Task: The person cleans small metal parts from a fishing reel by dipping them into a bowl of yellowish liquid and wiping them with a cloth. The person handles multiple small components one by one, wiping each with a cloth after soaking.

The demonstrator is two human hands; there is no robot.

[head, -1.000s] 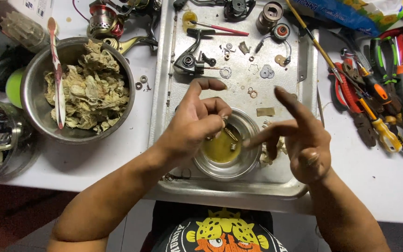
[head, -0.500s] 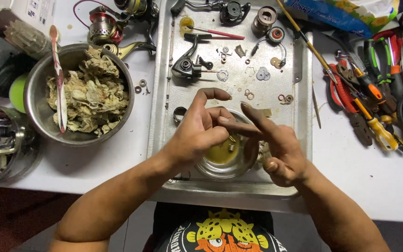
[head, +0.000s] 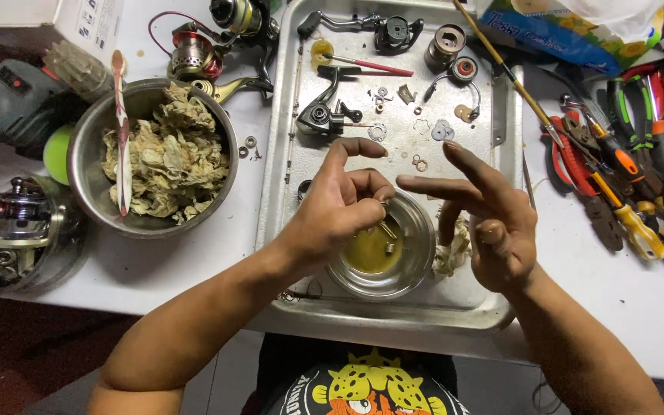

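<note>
Two bare hands meet over a small glass bowl [head: 382,250] that stands on a metal tray [head: 455,307] on the white table [head: 194,261]. The bowl holds a shallow pool of yellowish liquid with a couple of small metal pieces lying in it. The left hand [head: 340,204] hovers above the bowl's left rim; its thumb and bent fingers [head: 366,184] are pressed together on a tiny metal part [head: 384,207], pinched just above the liquid, while the index finger sticks out straight. The right hand [head: 493,223] hangs to the right of the bowl, holding nothing, its fingers [head: 432,184] spread and loosely extended toward the left hand, the fingertips near but not touching it. A crumpled rag [head: 451,253] lies on the tray just beside the bowl, under the right hand.

Farther up the tray lie a dismantled fishing reel body [head: 320,115], washers, small rings and other loose parts. Left of the tray stands a steel bowl [head: 86,154] full of soiled crumpled wipes, with a toothbrush [head: 121,131] resting across it. At the far left edge sits another reel [head: 9,223]. On the right of the table lie pliers and screwdrivers [head: 616,177] in a heap.
</note>
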